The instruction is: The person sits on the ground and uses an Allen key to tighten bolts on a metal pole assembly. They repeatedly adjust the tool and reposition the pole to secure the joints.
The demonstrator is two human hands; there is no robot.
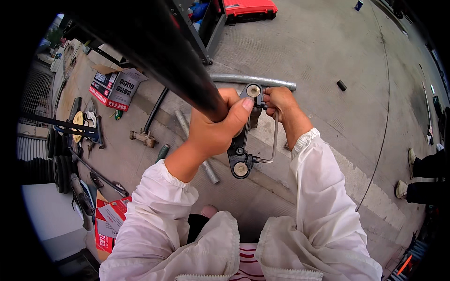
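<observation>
A thick black tube (173,61) rises from the middle toward the upper left, close to the camera. My left hand (213,124) is wrapped around its lower end. Beneath that hand is a black metal bracket (238,158) with a round silver bolt head at each end, partly covered by my fingers. From fittings on its right side runs a thin bent metal pipe (275,140). At the upper fitting my right hand (281,103) is closed, its fingertips pinched on the pipe's end. My right fingers partly hide that fitting.
A silver pipe (253,79) lies beyond my hands, another (206,164) left of them. A black rod with a metal end (143,138), an open carton (117,86), a red case (251,9) and tyres (61,173) lie around. Another person's shoes (402,188) stand at right.
</observation>
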